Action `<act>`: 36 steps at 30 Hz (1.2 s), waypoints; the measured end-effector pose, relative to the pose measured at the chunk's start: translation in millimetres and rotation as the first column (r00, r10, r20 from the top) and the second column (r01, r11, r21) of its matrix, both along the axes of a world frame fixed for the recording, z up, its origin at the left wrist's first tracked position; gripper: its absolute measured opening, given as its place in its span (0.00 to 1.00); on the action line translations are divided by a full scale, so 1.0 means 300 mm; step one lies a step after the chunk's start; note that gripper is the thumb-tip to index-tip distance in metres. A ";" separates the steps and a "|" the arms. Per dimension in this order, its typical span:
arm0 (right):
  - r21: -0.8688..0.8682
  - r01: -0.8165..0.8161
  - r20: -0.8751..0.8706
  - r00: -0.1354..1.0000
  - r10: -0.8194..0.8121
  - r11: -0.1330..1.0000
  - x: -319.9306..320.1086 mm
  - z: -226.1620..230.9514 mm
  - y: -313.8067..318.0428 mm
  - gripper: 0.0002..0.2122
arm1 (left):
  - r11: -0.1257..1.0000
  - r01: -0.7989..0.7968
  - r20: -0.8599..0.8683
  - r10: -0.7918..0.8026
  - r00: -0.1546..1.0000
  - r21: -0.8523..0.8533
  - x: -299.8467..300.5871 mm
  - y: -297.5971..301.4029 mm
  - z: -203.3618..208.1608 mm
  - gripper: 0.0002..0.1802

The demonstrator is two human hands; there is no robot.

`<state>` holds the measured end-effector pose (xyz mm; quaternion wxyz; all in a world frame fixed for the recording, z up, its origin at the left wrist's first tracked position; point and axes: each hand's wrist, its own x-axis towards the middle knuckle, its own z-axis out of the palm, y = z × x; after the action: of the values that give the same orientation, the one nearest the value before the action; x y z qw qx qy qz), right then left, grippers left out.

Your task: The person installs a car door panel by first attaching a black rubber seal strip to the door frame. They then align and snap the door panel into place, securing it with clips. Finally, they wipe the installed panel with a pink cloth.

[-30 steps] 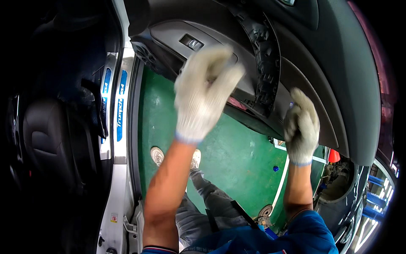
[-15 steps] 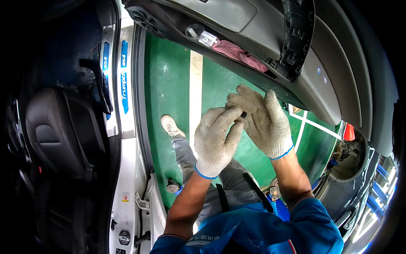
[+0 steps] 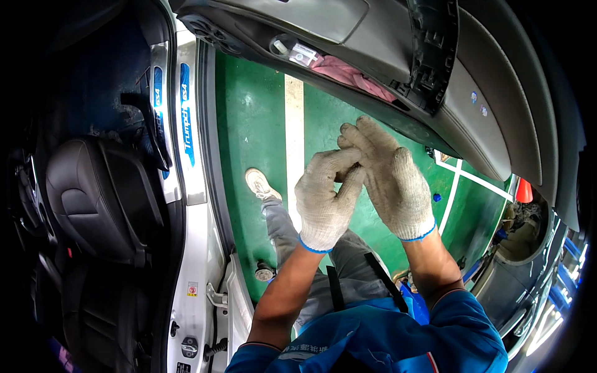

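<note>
Both hands wear off-white knitted gloves with blue cuffs and meet in front of the open car door. My left hand (image 3: 326, 199) is closed, thumb and index finger pinched together against the palm side of my right hand (image 3: 398, 183). Whatever lies between those fingertips is hidden now. My right hand is open, palm turned toward the left hand, its fingers stretched out and lying together. Beyond the fingertips is the grey door panel (image 3: 385, 37), with a black trim strip (image 3: 429, 56) showing its clip side.
A pink cloth (image 3: 351, 76) and a small clear packet (image 3: 303, 55) sit in the door pocket. At left are the white door sill (image 3: 193, 248) and a black car seat (image 3: 93, 193). On the green floor (image 3: 249, 118) lies a small blue object (image 3: 437, 198); an orange cone (image 3: 523, 191) stands at right.
A small black piece seen at the left fingertips is no longer visible. The left fingers have moved closer against the right palm, and the whole view has shifted slightly.
</note>
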<state>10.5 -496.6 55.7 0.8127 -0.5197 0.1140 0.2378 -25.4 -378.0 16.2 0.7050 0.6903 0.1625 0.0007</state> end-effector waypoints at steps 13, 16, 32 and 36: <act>-0.014 -0.052 0.105 0.993 0.053 0.999 0.015 0.034 -0.041 0.45 | 0.975 -0.112 0.024 0.119 0.993 -0.191 0.015 -0.053 -0.005 0.17; 0.002 -0.071 0.182 0.981 0.069 0.998 0.009 0.023 -0.055 0.42 | 0.963 -0.125 0.003 0.130 0.992 -0.240 0.016 -0.060 -0.005 0.17; -0.431 0.257 0.623 0.778 0.079 0.865 0.137 0.217 -0.133 0.36 | 0.260 0.077 0.116 0.138 0.984 -0.962 0.273 -0.038 0.126 0.17; -0.569 0.214 0.638 0.724 0.262 0.794 0.158 0.203 -0.126 0.29 | 0.062 0.141 0.147 0.113 0.983 -0.988 0.251 -0.046 0.091 0.16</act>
<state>58.0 -534.5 116.6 0.5803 -0.8034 -0.1332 -0.0110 50.0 -391.8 43.6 0.9974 0.0175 0.0459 -0.0534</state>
